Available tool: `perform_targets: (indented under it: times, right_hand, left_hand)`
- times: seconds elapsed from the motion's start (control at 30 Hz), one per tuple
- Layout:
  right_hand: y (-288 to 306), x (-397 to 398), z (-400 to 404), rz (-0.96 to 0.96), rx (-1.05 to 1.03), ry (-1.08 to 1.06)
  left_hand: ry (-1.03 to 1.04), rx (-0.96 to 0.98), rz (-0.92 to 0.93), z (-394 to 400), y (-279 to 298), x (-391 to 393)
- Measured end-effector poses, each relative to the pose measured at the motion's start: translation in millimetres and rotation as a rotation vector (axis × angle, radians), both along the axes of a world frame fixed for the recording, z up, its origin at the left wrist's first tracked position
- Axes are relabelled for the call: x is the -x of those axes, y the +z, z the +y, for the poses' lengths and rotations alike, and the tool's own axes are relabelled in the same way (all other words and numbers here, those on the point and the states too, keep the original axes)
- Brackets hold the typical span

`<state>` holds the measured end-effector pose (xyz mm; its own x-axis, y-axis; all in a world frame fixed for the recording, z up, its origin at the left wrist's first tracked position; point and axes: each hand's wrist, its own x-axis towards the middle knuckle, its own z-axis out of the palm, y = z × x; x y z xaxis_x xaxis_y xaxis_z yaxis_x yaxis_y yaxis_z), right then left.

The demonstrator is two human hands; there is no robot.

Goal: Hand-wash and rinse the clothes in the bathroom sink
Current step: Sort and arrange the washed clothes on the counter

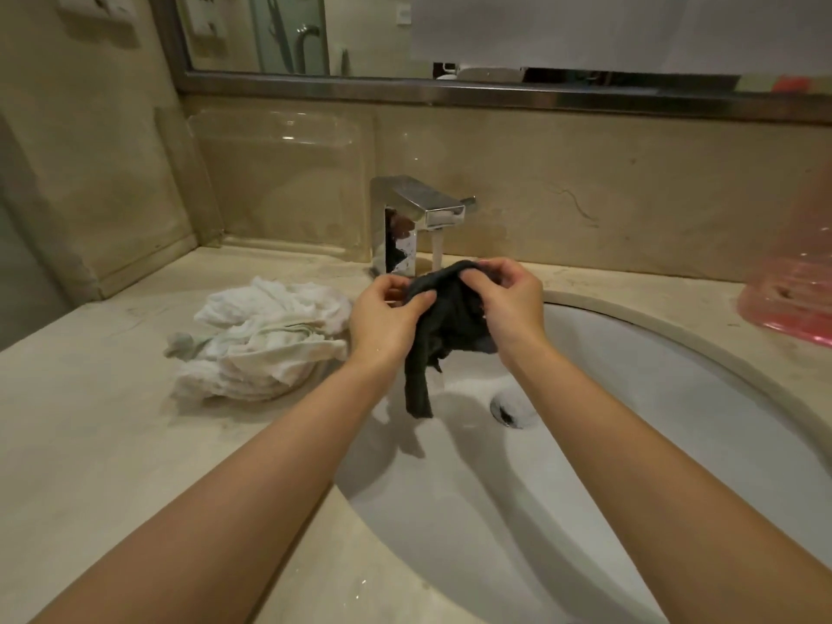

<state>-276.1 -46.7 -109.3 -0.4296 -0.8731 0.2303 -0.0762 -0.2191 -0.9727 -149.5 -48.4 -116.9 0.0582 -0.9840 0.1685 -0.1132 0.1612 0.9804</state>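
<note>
A small dark grey garment (pixel 450 322) hangs over the white sink (pixel 653 421), its upper edge just under the stream of water from the chrome faucet (pixel 418 213). My left hand (pixel 387 317) pinches its left side and my right hand (pixel 508 304) pinches its top right. A strip of the cloth dangles down toward the basin. A pile of wet white clothes (pixel 265 335) lies on the counter to the left of the sink.
The metal drain (pixel 511 407) sits in the basin below my right wrist. A pink plastic basin (pixel 792 304) stands on the counter at the far right. A mirror (pixel 450 33) runs along the wall, and the beige stone counter (pixel 90 421) spreads left.
</note>
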Motion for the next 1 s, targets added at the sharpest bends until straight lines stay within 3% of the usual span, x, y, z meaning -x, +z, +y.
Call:
perform_targets:
  times: [0.23,0.4,0.6,0.7,0.77,0.93,1.0]
  right_hand:
    - [-8.3,0.5,6.9,0.0,-0.101,0.026]
    - [-11.7,5.7,7.6,-0.091,-0.18,0.086]
    - [-17.7,10.3,5.7,-0.299,-0.251,0.451]
    - [-20.8,10.0,12.1,-0.129,-0.455,0.635]
    - [-28.1,12.5,13.6,-0.072,-0.496,0.666]
    - [-24.4,18.9,2.6,-0.205,-0.221,0.237]
    - [-16.2,16.7,0.9,-0.251,-0.203,0.196]
  left_hand:
    - [-0.027,-0.003,-0.167,3.1,-2.1,-0.5]
    - [-0.038,-0.019,-0.084,3.9,0.7,1.5]
    - [-0.1,-0.258,0.506,0.2,10.3,-0.7]
    - [-0.056,-0.221,0.665,-1.4,12.2,-1.0]
    - [-0.034,-0.205,0.643,-1.1,11.5,-0.5]
    - [-0.008,-0.246,0.376,0.4,9.4,-3.1]
    - [-0.038,-0.345,0.226,-0.5,10.1,-3.2]
